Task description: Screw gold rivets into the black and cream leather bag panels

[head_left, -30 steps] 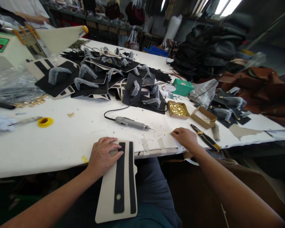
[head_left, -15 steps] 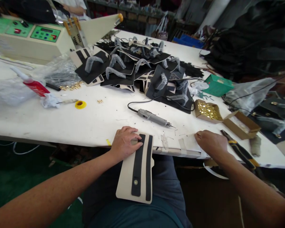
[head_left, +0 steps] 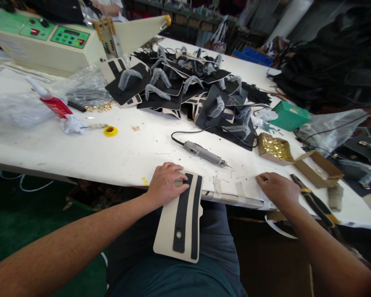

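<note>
My left hand (head_left: 168, 184) grips the upper end of a beige panel with two black strips (head_left: 170, 225), thumb on top. The panel rests partly on the table edge and slopes down over my lap. A round metal stud (head_left: 178, 234) sits near the lower end of one strip. My right hand (head_left: 276, 187) is closed at the table's front edge, fingers curled together. A small shiny spot shows at its fingers, too small to name. Between and beyond the hands lies a grey electric screwdriver (head_left: 205, 154) with its cord, its tip toward the right.
Black panels with plastic-wrapped handles (head_left: 160, 78) are piled behind. At right are a box of gold-coloured hardware (head_left: 275, 148), an open cardboard box (head_left: 318, 169) and pliers (head_left: 315, 202). A yellow tape roll (head_left: 110, 131), red bottle (head_left: 55, 106) and control machine (head_left: 49, 45) stand left.
The camera view has shifted slightly, so the table scene sits a little further right. Both hands keep nearly the same pose, and the panel stays in my left hand.
</note>
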Tool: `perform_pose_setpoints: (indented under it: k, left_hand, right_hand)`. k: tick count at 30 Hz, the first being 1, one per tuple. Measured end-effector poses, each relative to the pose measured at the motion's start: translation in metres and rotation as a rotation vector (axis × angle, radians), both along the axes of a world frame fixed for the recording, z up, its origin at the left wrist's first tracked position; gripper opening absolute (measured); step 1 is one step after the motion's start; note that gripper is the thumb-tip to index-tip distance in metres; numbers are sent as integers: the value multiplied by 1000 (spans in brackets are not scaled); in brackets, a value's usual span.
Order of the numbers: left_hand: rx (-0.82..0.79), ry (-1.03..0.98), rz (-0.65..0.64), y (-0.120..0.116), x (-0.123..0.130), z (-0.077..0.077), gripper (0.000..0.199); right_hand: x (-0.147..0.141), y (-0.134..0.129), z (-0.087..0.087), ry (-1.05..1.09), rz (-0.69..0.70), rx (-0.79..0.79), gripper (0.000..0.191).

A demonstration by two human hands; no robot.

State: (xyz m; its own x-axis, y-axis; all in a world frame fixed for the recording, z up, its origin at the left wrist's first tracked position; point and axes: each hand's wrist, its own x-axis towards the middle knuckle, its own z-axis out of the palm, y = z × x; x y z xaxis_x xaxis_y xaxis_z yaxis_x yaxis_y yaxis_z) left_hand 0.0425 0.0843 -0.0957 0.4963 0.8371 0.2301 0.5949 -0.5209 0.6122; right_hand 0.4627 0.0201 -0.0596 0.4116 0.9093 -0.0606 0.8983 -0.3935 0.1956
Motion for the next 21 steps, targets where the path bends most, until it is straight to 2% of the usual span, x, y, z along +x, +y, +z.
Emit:
perform_pose_setpoints:
  k: [2,4,8,11,16,21]
  left_hand:
    - [3,-4,-4,0,0,0,16]
    - [5,-5,-3,0,0,0,15]
    - [13,-3,-7,-1,1,-1,14]
    - [10,-4,-8,0,1,-1,15]
    - [2,-1,-3,1,0,-2,16]
    - [1,11,-5,1,-2,0,17]
  right_hand:
    - [-5,-3,-1,40,51,93,36]
    - [-19,-7,0,198,123,198,32]
    - [-72,-11,3,763,183,284,31]
    - [-118,-7,1,1019,213,286,29]
    - [-172,6,-2,1107,382,245,18]
    - [-199,16,-3,1026,559,136,15]
